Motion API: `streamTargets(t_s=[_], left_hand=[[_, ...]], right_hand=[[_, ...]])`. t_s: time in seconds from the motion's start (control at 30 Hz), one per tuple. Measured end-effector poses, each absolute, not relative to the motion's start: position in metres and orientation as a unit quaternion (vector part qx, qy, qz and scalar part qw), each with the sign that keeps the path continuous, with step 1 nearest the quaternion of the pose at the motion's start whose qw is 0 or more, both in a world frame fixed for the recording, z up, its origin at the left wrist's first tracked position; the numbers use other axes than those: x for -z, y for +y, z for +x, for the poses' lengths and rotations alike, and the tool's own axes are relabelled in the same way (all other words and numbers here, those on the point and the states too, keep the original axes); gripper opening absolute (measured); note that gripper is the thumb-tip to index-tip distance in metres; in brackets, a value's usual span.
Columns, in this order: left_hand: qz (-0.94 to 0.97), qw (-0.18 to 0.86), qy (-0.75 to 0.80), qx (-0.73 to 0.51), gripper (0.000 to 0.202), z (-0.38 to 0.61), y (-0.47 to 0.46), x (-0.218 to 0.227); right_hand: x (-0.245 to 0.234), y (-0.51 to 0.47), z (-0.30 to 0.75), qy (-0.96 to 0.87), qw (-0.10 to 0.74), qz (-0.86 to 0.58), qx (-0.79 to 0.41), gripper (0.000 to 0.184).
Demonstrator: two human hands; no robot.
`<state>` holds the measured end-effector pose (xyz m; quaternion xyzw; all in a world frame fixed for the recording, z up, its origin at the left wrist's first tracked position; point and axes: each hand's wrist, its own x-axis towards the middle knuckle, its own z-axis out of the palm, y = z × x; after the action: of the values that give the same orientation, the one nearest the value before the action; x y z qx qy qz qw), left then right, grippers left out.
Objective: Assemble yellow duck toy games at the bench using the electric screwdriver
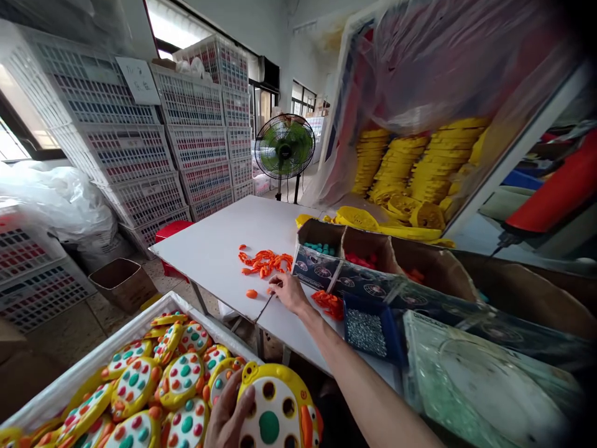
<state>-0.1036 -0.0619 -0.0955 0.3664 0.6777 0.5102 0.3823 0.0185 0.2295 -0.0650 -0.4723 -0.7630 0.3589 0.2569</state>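
Observation:
My left hand (226, 414) grips the side of a yellow duck-like plastic toy (275, 410). The toy has a white face with several empty round holes, a green button in the middle and an orange part at its right side. Over the white table (209, 249), my right hand (288, 291) is closed, thumb and finger pinched at a small orange plastic piece that they mostly hide. Close by lies a single orange piece (252, 294), and just beyond is a loose pile of orange pieces (265, 264).
A white crate (88, 368) of similar toys stands at lower left. Right of my hand are partitioned cardboard bins (368, 283), a blue tray (347, 323) of small metal screws and a red-handled electric screwdriver (555, 193). Behind stand a fan (284, 149) and stacked yellow parts (429, 162).

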Motion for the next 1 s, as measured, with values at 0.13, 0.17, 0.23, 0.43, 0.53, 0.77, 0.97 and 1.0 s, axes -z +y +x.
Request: streamTargets(t_s=[0.13, 0.17, 0.23, 0.43, 0.53, 0.77, 0.97, 1.0], left_hand=[[0.301, 0.470, 0.679, -0.477, 0.070, -0.097, -0.048, 0.080], [0.286, 0.491, 0.677, -0.468, 0.073, -0.095, -0.044, 0.076], [0.282, 0.505, 0.676, -0.456, 0.076, -0.090, -0.038, 0.069], [0.289, 0.522, 0.654, -0.465, 0.075, -0.082, -0.033, 0.056], [0.269, 0.522, 0.655, -0.476, 0.077, -0.080, -0.031, 0.052], [0.229, 0.509, 0.685, -0.468, 0.076, -0.082, -0.032, 0.051], [0.207, 0.500, 0.681, -0.493, 0.077, -0.091, -0.033, 0.064], [0.211, 0.505, 0.676, -0.493, 0.077, -0.093, -0.032, 0.065]], right_hand=[[0.074, 0.211, 0.039, -0.714, 0.301, -0.470, -0.423, 0.015], [0.075, 0.206, 0.043, -0.708, 0.308, -0.469, -0.429, 0.016], [0.073, 0.197, 0.050, -0.707, 0.315, -0.467, -0.428, 0.018], [0.062, 0.184, 0.059, -0.743, 0.299, -0.483, -0.354, 0.017], [0.061, 0.187, 0.057, -0.756, 0.274, -0.518, -0.291, 0.015], [0.059, 0.193, 0.056, -0.786, 0.232, -0.543, -0.181, 0.020], [0.052, 0.192, 0.020, -0.830, 0.219, -0.477, -0.189, 0.033], [0.052, 0.192, 0.010, -0.839, 0.214, -0.461, -0.196, 0.034]])
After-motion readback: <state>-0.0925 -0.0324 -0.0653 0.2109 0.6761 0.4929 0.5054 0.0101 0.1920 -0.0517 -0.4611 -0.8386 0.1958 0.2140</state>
